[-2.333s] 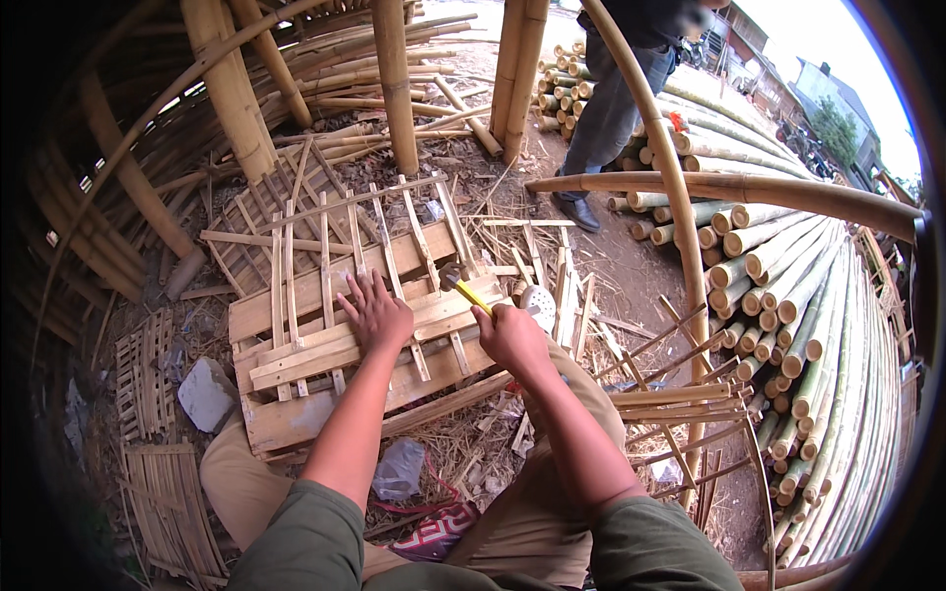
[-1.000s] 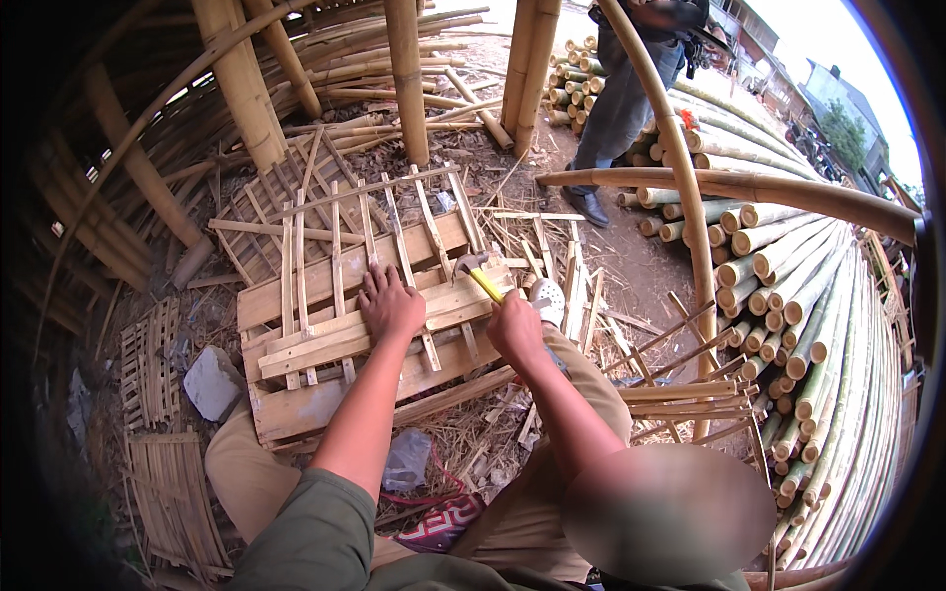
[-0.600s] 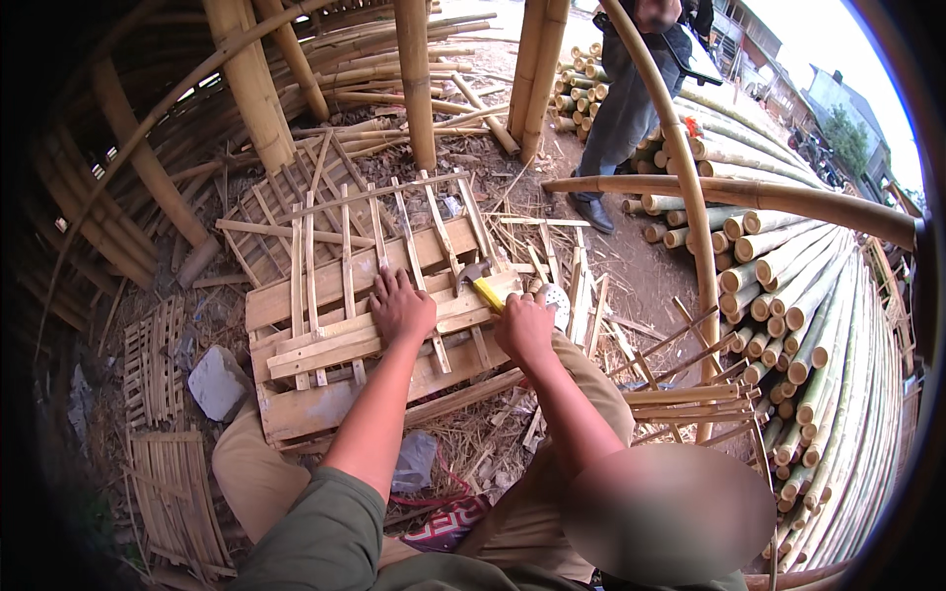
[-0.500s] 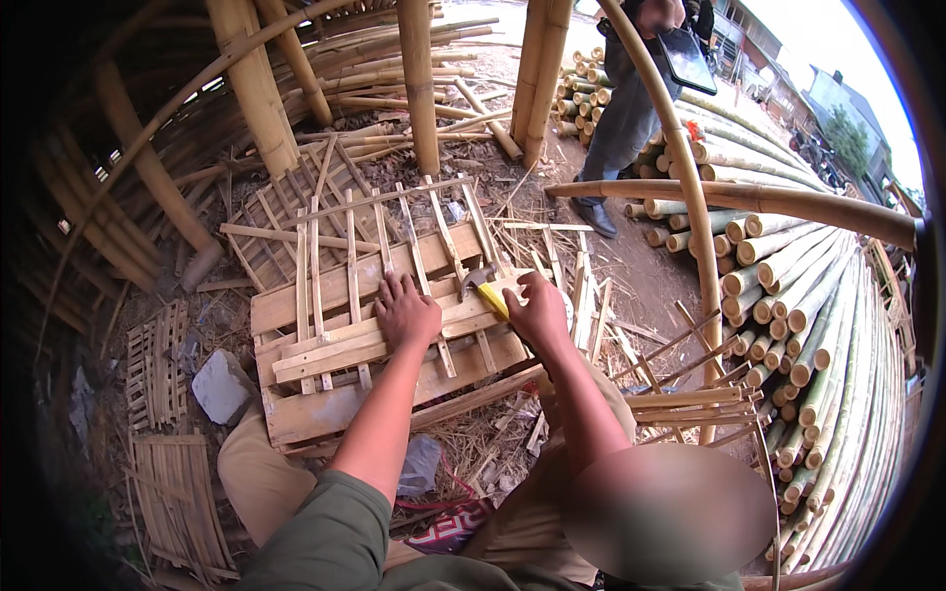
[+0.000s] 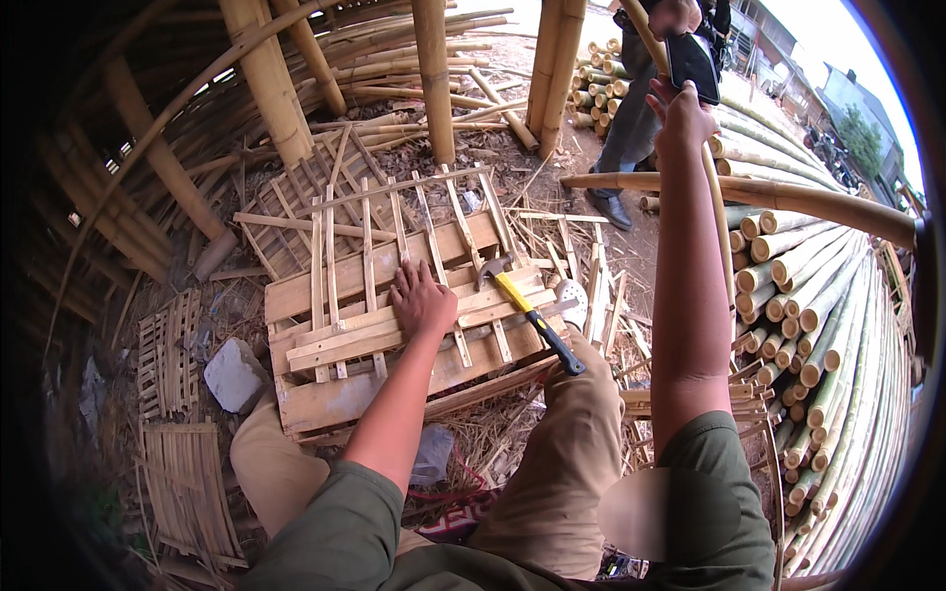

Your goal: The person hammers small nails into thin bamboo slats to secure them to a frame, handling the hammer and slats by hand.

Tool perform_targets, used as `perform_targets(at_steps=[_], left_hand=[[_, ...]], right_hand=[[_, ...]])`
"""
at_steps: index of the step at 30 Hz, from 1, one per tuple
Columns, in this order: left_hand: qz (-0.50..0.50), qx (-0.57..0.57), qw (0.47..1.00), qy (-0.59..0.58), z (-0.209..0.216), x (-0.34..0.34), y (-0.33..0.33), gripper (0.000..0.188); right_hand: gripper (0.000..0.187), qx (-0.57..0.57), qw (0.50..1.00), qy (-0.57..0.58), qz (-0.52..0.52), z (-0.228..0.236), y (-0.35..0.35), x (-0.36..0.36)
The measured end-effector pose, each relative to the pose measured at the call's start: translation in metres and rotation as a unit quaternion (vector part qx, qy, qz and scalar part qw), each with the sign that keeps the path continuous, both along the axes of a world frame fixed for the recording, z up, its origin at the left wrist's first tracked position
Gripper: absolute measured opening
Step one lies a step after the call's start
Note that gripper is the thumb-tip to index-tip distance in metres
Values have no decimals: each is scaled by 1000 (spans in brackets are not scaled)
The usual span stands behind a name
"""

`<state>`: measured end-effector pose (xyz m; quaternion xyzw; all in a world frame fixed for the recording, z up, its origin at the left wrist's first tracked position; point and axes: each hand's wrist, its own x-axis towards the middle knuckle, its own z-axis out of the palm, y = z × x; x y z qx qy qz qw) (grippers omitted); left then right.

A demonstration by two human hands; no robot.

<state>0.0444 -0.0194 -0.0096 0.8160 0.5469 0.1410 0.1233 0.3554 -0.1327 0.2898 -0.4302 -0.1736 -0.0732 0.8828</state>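
My left hand (image 5: 424, 301) lies flat with its fingers spread on the wooden slats of a frame (image 5: 325, 347). That frame of thin crosspieces and lengthwise strips rests on a low wooden plank bench (image 5: 345, 399). A claw hammer (image 5: 527, 310) with a yellow and black handle lies on the slats, its handle end reaching over my right knee. My right arm stretches far forward and up. At its end my right hand (image 5: 682, 118), fingers extended, is at the lower edge of a dark-screened handheld device (image 5: 693, 67). Whether it grips or only touches the device is unclear.
Another person (image 5: 631, 118) stands ahead, one hand at the device. Cut bamboo poles (image 5: 808, 295) are stacked at right, and a bamboo rail (image 5: 769, 187) crosses there. Bamboo posts (image 5: 434, 84) rise in front. A pale block (image 5: 235, 376) and slatted panels (image 5: 187, 483) lie at left.
My right hand has let go of the hammer, leaving it on the slats, and has gone up and forward to the device. My left hand stays on the frame.
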Motion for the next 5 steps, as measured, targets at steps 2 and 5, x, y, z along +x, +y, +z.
perform_targets(at_steps=[2,5], left_hand=[[-13,9,998,-68,-4,-4,5,59],[-47,-15,968,-247,-9,-16,13,56]], right_hand=[[30,16,999,-17,25,-8,-1,-12],[31,34,997,-26,58,-19,-4,-36]])
